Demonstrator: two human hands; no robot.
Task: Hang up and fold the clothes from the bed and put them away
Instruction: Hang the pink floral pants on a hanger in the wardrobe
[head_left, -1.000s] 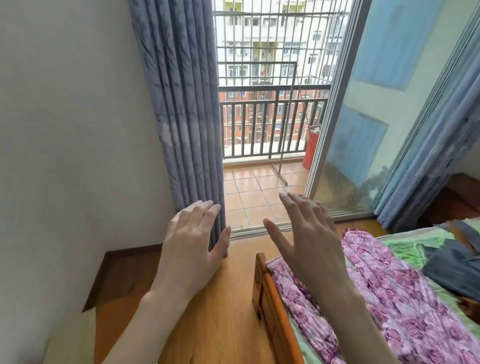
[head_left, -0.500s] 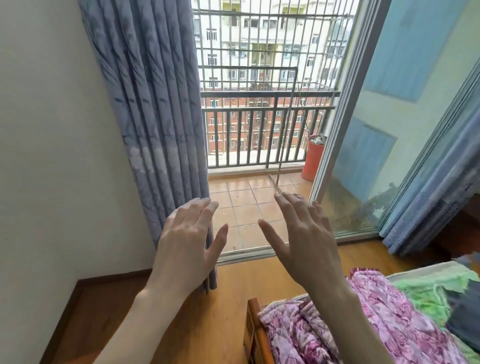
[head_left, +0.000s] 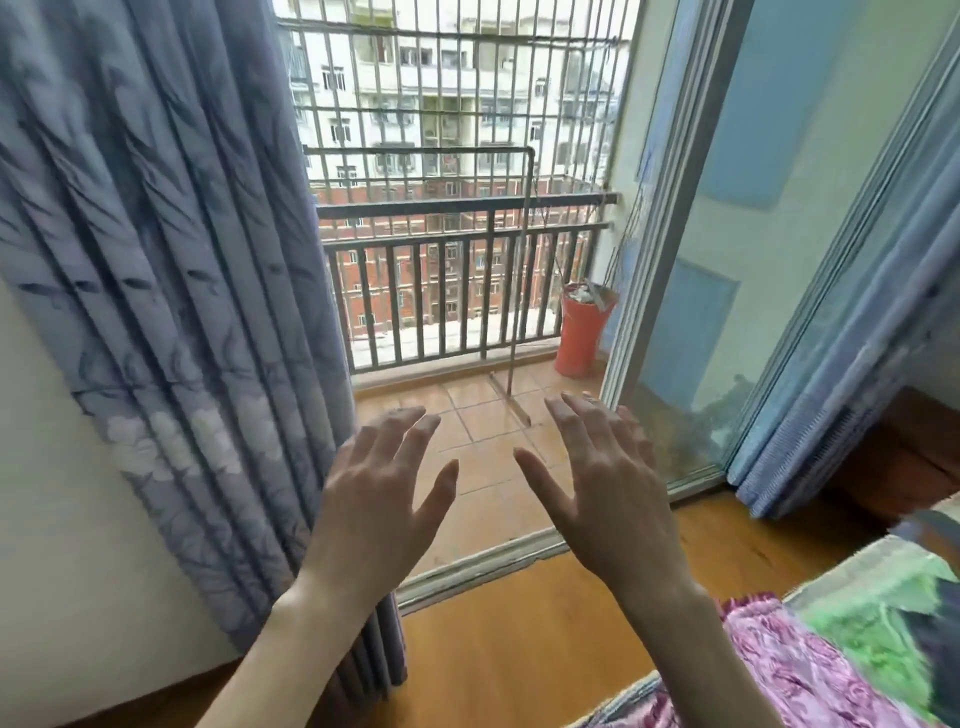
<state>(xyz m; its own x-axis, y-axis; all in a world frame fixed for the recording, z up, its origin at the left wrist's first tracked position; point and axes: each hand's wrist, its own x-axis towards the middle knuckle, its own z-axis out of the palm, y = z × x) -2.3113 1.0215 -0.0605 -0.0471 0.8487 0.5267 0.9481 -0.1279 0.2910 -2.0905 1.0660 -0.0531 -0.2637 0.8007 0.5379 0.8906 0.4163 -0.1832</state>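
Less of the bed (head_left: 878, 582) is seen than a second ago; both hands have been kept raised. Left hand (head_left: 379, 512) and right hand (head_left: 605, 501) are held with fingers spread, nothing gripped. Pink floral clothing (head_left: 795, 670) lies on the bed, below the right forearm, untouched.

Your two hands, left (head_left: 376, 499) and right (head_left: 613, 493), are bare, with bare forearms, no sleeves, and short, plain, unpainted fingernails.
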